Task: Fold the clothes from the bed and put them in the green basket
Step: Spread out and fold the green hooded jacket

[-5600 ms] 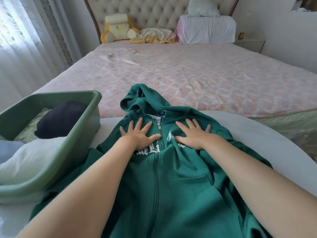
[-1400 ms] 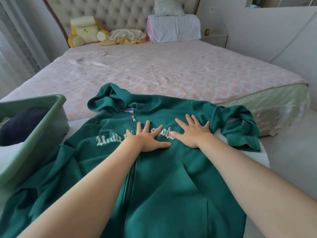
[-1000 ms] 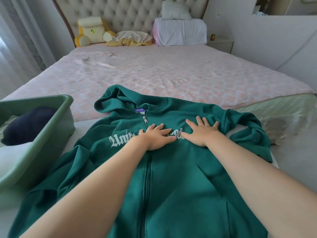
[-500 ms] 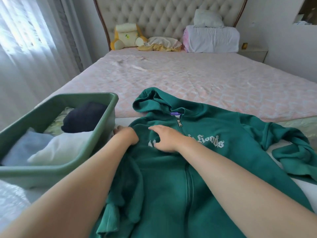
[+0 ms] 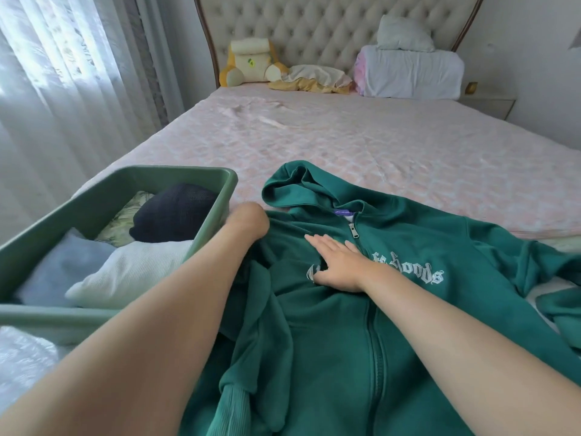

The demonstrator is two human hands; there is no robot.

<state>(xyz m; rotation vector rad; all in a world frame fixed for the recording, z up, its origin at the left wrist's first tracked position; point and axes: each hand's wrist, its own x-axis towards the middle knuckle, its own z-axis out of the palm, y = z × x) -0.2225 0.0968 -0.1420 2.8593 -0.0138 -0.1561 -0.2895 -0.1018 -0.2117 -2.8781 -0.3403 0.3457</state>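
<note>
Head view, the only one supplied: a green zip hoodie (image 5: 393, 309) lies front-up on a pale surface (image 5: 544, 289) at the foot of the bed (image 5: 377, 146), hood toward the mattress. The right hand (image 5: 338, 265) rests open and flat on the chest, fingers spread over the white lettering, pinning the cloth. The left hand (image 5: 246, 221) sits at the hoodie's left shoulder, just beside the green basket (image 5: 103, 196); its fingers are hidden behind the wrist, so whether it grips the fabric cannot be told. The left sleeve (image 5: 251, 357) already lies bunched along the body on that side, cuff toward the viewer. The right sleeve (image 5: 553, 297) trails off crumpled at the far right. The basket holds a dark garment (image 5: 173, 212), a white one (image 5: 132, 272) and a grey-blue one (image 5: 63, 262). Judgement: the folding of this hoodie is in its early stage, left side being turned in. The next move calls for squaring that sleeve flat, then bringing the right sleeve across, before folding lengthwise and placing it in the basket.
</note>
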